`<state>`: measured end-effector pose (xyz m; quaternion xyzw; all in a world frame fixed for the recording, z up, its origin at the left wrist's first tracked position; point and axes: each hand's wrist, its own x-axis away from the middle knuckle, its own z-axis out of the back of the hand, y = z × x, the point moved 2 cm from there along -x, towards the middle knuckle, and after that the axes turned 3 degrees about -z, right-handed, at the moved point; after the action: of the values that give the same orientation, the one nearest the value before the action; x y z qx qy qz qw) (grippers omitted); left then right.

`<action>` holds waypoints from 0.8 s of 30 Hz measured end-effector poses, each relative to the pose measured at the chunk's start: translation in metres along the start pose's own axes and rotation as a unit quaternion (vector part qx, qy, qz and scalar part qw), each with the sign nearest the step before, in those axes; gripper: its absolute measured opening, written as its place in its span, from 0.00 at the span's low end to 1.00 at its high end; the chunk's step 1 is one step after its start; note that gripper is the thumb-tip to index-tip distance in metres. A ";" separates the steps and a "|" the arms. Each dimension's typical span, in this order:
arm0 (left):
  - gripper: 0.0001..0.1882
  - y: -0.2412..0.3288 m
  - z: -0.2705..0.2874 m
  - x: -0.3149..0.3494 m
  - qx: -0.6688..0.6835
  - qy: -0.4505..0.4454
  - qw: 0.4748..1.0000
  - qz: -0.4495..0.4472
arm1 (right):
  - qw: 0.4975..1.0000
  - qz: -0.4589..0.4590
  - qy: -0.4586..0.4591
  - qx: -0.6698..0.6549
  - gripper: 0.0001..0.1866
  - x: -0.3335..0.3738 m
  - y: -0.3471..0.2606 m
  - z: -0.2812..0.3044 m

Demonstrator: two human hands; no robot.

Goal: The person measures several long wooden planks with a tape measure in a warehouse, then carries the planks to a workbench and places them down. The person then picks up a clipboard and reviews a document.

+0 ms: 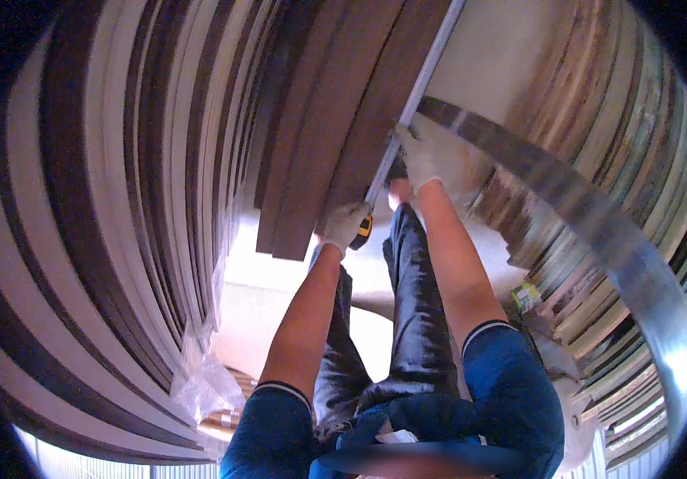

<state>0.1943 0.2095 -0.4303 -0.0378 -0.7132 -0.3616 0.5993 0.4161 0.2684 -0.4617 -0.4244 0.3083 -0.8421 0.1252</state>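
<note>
My left hand (pixel 343 224), in a pale work glove, is closed around a yellow and black tape measure (pixel 365 231) at the near end of a dark brown board (pixel 359 152). A long pale grey strip (pixel 431 64) runs away from there along the board's right edge; whether it is the tape's blade or a separate metal piece, I cannot tell. Farther along it, my gloved right hand (pixel 418 156) has its fingers closed at the strip. More dark brown boards (pixel 303 144) lie side by side just left of it.
Tall stacks of dark and pale sheets (pixel 144 160) stand at left, with clear plastic wrap (pixel 207 391) by their lower end. Worn board stacks (pixel 583 80) rise at right. A shiny metal band (pixel 591 215) crosses in front of them. My legs (pixel 419 303) stand between.
</note>
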 end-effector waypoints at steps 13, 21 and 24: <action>0.20 -0.187 0.013 0.042 -0.118 0.048 0.989 -0.069 | 0.981 -0.059 -0.163 0.086 0.17 0.094 0.082 -0.004; 0.22 -0.228 0.007 0.017 -0.084 0.061 0.994 -0.027 | 0.942 0.048 -0.292 0.161 0.16 0.139 0.101 0.031; 0.20 -0.212 0.009 0.025 -0.035 0.060 0.998 -0.003 | 0.912 0.126 -0.312 0.235 0.15 0.156 0.100 0.039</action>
<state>0.0764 0.0492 -0.5077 -0.0345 -0.6628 -0.3897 0.6385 0.3471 0.1006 -0.4076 -0.5814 0.0982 -0.6920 0.4165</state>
